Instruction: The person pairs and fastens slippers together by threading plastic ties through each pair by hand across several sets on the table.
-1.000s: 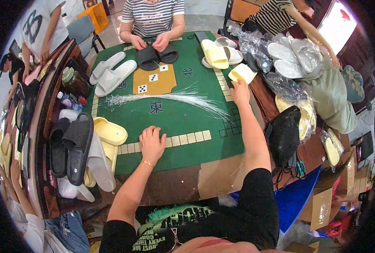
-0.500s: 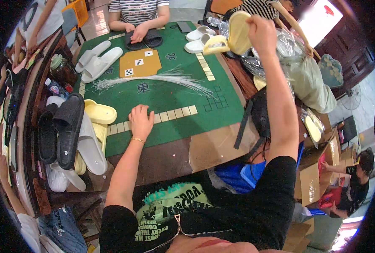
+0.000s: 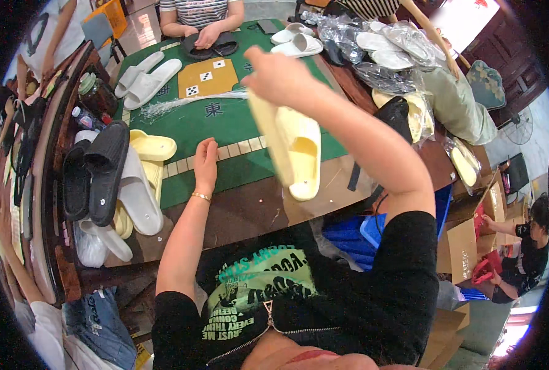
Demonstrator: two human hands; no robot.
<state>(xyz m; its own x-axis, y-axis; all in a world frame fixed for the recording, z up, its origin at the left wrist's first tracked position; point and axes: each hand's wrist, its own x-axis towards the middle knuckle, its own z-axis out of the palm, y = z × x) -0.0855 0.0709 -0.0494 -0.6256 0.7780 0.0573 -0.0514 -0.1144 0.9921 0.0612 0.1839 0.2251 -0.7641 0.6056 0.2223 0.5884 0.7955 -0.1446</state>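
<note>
My right hand (image 3: 277, 80) is closed at the top of a pair of yellow slippers, lifted over the near half of the table. One yellow slipper (image 3: 310, 157) shows its strap and sole; the other hangs beside it, blurred and seen nearly edge-on. How the two are joined is hidden. Near the table's left front, my left hand (image 3: 206, 165) holds nothing, its fingers stretched out. A bundle of thin clear strips (image 3: 185, 106) lies across the green mat (image 3: 225, 179), partly behind my right hand. Left of my left hand lie stacked yellow, grey and black slippers (image 3: 105, 176).
Across the table a person's hands (image 3: 208, 37) rest at black slippers (image 3: 225, 47). White slippers (image 3: 299, 44) lie far right, grey-white ones (image 3: 153, 83) far left. Bagged slippers (image 3: 398, 46) crowd the right side. A lidded jar (image 3: 95, 89) stands left; a blue bin (image 3: 373, 231) sits below the right edge.
My right hand has brought the yellow slippers from the far right side leftward and nearer, over the mat. My left hand has lifted and turned on edge from lying flat.
</note>
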